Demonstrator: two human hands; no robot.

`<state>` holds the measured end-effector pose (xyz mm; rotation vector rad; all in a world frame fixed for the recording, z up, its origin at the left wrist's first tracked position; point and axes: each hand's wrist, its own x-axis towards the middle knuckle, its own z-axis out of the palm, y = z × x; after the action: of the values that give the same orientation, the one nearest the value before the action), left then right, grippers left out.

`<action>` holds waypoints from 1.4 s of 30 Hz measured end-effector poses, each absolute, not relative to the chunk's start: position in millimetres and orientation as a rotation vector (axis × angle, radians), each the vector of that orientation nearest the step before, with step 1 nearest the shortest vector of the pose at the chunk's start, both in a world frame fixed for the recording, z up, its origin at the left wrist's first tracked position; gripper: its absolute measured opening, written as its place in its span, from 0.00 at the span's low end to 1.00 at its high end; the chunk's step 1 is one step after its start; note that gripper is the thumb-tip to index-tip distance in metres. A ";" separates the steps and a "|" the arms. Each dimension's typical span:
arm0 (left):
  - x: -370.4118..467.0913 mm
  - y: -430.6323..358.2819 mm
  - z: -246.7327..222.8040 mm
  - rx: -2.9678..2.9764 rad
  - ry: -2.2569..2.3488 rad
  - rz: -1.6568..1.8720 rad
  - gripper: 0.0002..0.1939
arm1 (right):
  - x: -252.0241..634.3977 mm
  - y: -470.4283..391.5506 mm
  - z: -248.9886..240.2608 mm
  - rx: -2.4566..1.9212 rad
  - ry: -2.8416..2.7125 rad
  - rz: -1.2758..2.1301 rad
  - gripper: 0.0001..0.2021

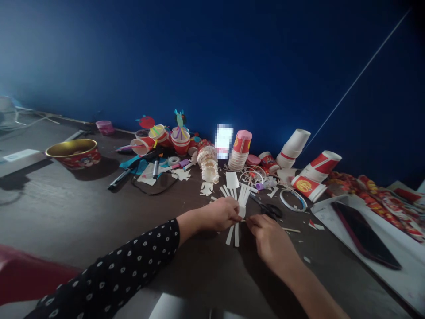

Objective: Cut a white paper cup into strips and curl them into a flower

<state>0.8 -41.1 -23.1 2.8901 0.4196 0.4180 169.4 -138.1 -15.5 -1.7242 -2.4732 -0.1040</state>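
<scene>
A white paper piece (pixel 242 210) cut into several long strips fans out at the centre of the dark table, some strips pointing away and two pointing toward me. My left hand (pixel 227 212) pinches its left side, fingers closed over the paper. From the right, my right hand (pixel 262 228) meets it with thumb and forefinger pressed together at a small pale bit between the two hands, too small to make out. Black scissors (pixel 271 211) lie just beyond my right hand.
Stacked paper cups (pixel 238 155) stand behind the hands, with more cups (pixel 294 148) to the right. A gold-lined bowl (pixel 75 154) is at left. Pens, tape and paper scraps lie about. A phone (pixel 367 235) rests on white sheets at right.
</scene>
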 end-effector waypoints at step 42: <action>11.5 -52.5 -29.9 2.871 0.772 0.498 0.09 | 172.1 -138.0 -19.9 -1.676 -2.375 -0.035 0.16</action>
<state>11.5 -52.5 -29.9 2.8709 0.7719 0.4979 172.1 -138.0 -19.9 -1.6764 -2.3750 -0.0345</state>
